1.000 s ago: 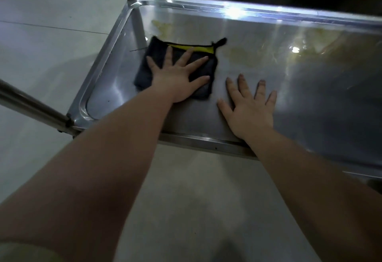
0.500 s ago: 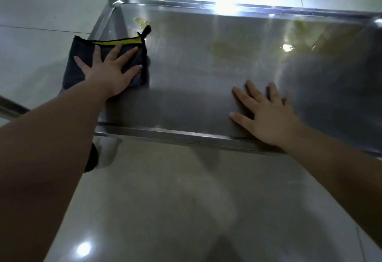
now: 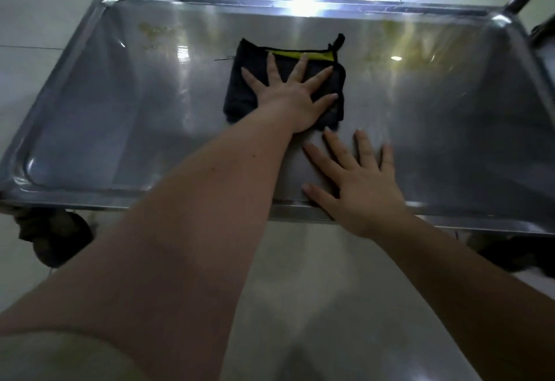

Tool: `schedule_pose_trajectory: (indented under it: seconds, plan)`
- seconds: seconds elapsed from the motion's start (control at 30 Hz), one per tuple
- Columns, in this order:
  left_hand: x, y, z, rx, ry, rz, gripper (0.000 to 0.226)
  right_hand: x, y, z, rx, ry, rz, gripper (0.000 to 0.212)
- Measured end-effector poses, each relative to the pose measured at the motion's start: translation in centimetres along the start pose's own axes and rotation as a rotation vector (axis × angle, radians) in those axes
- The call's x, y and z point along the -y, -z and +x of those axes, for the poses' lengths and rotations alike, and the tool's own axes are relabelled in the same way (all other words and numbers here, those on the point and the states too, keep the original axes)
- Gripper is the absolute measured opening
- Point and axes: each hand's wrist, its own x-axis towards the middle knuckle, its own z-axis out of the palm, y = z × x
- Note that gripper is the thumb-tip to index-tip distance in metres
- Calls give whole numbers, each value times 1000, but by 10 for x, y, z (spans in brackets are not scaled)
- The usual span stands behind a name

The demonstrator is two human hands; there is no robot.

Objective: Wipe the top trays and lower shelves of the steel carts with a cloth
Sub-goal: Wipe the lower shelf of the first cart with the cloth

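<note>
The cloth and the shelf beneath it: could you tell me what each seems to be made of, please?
The cloth looks like soft woven or microfibre fabric, matte and dark, folded, with a stitched edge and yellow strip. The shelf looks like polished steel: mirror glare, streaked reflections, a pressed raised rim.

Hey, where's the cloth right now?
In the head view the cloth lies near the middle of the shelf, pressed flat under the left hand, just beyond the right hand.

The steel shelf (image 3: 120, 116) bore a folded dark cloth (image 3: 243, 92) under the left hand (image 3: 288, 104), yellowish smears (image 3: 153, 32) beyond its fingertips (image 3: 304, 58).
</note>
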Motion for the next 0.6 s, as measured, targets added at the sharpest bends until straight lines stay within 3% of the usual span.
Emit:
schedule_pose_trajectory:
  seconds: [0.17, 0.4, 0.6]
  plan:
    - [29, 0, -11, -42, -12, 7, 68, 1, 0, -3, -8, 5, 13, 71]
    - [157, 7, -33, -50, 291, -12, 69, 7, 1, -4, -27, 5, -2, 69]
    - [157, 5, -31, -36, 336, -31, 61, 7, 9, -4, 39, 45, 44, 70]
